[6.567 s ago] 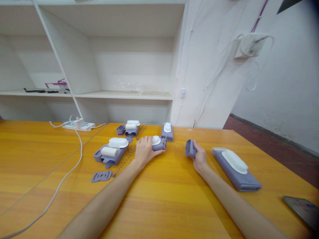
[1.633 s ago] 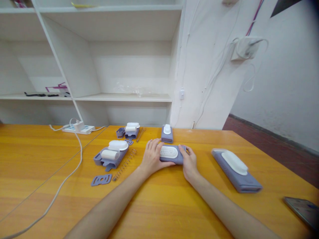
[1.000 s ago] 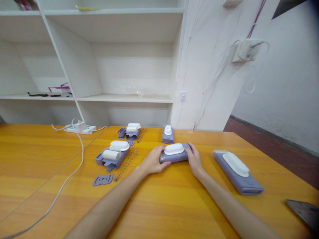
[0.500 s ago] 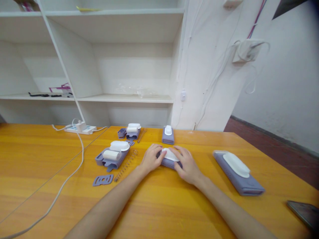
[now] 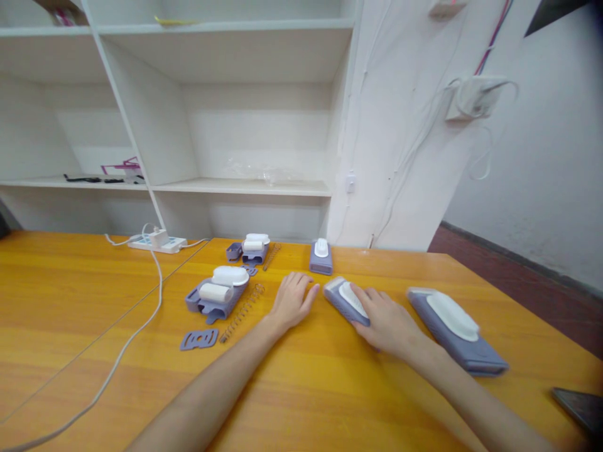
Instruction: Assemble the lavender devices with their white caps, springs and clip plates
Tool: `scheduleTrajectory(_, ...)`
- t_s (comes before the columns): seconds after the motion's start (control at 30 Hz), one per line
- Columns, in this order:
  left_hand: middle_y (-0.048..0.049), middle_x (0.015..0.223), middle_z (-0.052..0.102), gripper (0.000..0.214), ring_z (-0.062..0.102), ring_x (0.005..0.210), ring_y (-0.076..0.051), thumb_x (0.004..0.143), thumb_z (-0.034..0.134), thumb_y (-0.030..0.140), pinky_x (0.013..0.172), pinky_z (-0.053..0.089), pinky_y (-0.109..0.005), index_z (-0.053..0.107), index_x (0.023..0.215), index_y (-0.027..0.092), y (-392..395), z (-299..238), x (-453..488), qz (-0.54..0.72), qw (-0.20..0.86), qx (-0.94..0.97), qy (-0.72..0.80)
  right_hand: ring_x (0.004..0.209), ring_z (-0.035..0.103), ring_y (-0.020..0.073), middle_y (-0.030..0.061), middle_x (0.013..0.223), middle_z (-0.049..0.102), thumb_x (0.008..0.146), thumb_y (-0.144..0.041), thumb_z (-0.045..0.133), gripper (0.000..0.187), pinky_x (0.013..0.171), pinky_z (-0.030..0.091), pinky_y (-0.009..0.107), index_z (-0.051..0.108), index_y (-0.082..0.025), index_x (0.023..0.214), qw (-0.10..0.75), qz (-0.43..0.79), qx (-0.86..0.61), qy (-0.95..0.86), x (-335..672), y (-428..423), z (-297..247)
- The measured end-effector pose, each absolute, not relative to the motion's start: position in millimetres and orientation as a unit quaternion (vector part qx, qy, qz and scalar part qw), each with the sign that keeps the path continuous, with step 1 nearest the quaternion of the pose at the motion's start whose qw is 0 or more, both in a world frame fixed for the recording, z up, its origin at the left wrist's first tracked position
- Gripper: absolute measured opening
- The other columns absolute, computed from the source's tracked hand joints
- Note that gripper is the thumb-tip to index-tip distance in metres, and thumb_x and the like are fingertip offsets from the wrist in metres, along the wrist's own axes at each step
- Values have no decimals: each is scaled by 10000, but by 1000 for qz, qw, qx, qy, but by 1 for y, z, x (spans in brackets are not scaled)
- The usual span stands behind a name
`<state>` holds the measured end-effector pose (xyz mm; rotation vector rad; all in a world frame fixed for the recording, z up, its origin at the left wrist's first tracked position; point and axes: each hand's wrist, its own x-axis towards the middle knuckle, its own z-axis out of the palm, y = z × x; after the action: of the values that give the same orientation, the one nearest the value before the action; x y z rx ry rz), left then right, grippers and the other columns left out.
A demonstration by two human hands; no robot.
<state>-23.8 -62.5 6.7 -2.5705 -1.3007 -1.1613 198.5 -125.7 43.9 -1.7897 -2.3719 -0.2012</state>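
I can read no text, label, brand, number or sign on anything in front of me.
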Motion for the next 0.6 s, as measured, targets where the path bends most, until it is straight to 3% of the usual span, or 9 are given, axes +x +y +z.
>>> scheduleTrajectory(0.2,-65,933,572,244,496,901,-199,905,358,349,807,389,-352,535,942,186,-64,8,-23,-361,36,-830,-424,931,576,303,161,1036,580,739,-352,579,628,741,415,364,372,-142,1294,22,-69,-712,-699,238,-68,43)
scheduleTrajectory(0.37,-71,939,570,248,496,905,-203,904,356,346,802,388,-355,536,958,184,-65,8,-23,-358,42,-831,-424,942,570,280,158,1063,555,825,-351,476,380,715,424,340,504,-164,1155,69,-137,-752,-640,248,-33,58)
scheduleTrajectory(0.5,-73,939,570,249,498,904,-205,903,358,348,803,387,-358,537,959,184,-65,7,-23,-358,45,-831,-424,940,563,293,146,996,591,846,-404,404,329,737,425,387,613,-176,958,17,-105,-731,-674,249,-27,59)
scheduleTrajectory(0.6,-73,930,571,245,499,901,-205,902,361,346,801,387,-357,535,955,182,-64,7,-23,-357,46,-832,-422,1014,526,295,136,1105,552,815,-362,457,280,780,419,409,620,-189,963,-12,-86,-729,-679,252,-27,48)
